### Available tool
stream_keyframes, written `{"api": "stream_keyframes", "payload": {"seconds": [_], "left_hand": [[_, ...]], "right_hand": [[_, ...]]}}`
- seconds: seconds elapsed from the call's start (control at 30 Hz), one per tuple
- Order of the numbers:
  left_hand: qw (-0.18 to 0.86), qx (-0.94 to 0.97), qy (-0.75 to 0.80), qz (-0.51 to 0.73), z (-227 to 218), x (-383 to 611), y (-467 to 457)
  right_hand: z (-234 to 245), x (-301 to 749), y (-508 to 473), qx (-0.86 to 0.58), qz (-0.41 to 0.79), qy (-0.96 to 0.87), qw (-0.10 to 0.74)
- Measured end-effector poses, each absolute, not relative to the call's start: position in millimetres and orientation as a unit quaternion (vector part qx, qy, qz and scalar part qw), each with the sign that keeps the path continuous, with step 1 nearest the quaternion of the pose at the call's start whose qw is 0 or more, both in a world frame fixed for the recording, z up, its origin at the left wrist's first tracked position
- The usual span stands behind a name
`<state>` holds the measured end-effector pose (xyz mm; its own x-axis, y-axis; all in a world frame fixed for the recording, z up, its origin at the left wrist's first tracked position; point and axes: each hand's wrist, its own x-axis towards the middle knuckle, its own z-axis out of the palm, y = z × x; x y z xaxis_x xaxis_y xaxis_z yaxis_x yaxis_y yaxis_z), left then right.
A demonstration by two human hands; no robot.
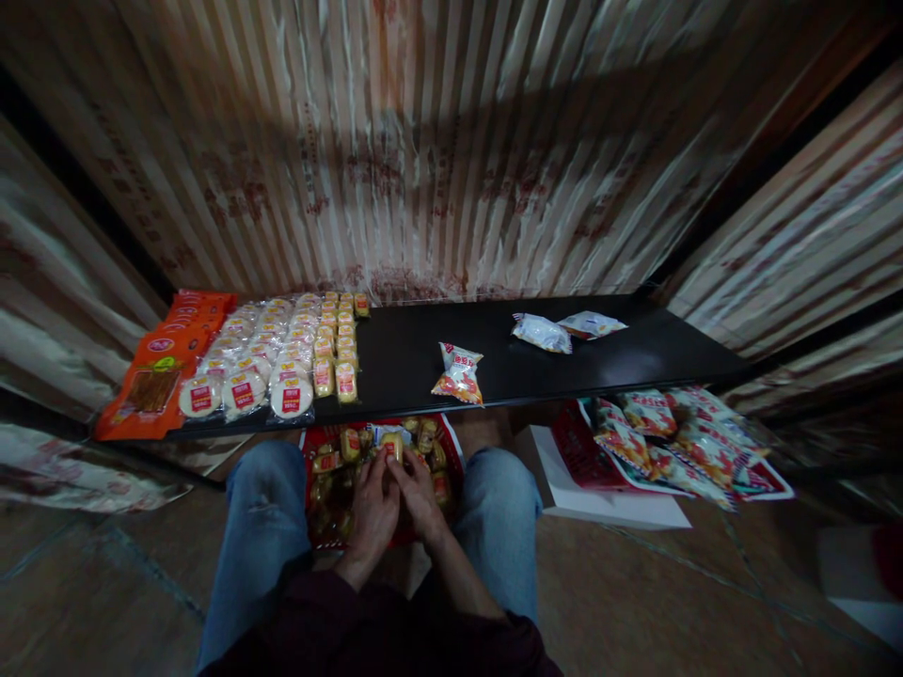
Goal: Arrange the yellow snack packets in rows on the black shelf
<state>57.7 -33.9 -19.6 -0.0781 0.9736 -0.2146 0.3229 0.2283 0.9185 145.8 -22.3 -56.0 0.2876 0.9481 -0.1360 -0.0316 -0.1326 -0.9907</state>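
Note:
Between my knees stands a red basket [455, 437] holding many small yellow wrapped cakes [351, 444]. Over it, my left hand [375, 503] and my right hand [418, 494] come together, their fingertips closed on one small wrapped cake [392, 447] with a red label. On the black shelf [402, 353] just ahead, rows of the same small cakes [345, 376] stand at the left. Beside them lie rows of round white packaged biscuits [245, 390] and orange snack packets [155, 376] at the far left end.
A white and red snack bag [458, 373] lies mid-shelf, with silvery bags [542, 332] farther right. Below the shelf at right, a basket [585, 451] full of similar bags rests on a white box [557, 480]. Patterned curtains [423, 141] surround the shelf.

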Motion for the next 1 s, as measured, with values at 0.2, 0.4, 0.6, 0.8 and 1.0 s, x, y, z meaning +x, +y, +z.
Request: {"api": "stream_keyframes", "payload": {"seconds": [0.2,0.4,0.6,0.8,1.0], "left_hand": [[0.458,0.489,0.633,0.389,-21,57,-35],[0.468,0.482,0.622,0.402,-30,58,-31],[0.477,0.463,0.618,0.420,-35,56,-29],[0.494,0.450,0.618,0.414,-25,47,-20],[0.471,0.489,0.602,0.420,-24,41,-14]], "right_hand": [[-52,147,-22,-0.574,0.480,-0.381,0.543],[-52,147,-22,-0.575,0.466,-0.368,0.563],[-52,148,-19,-0.567,0.471,-0.364,0.570],[-57,155,-14,-0.580,0.487,-0.328,0.565],[-48,157,-14,-0.585,0.522,-0.340,0.519]]}}
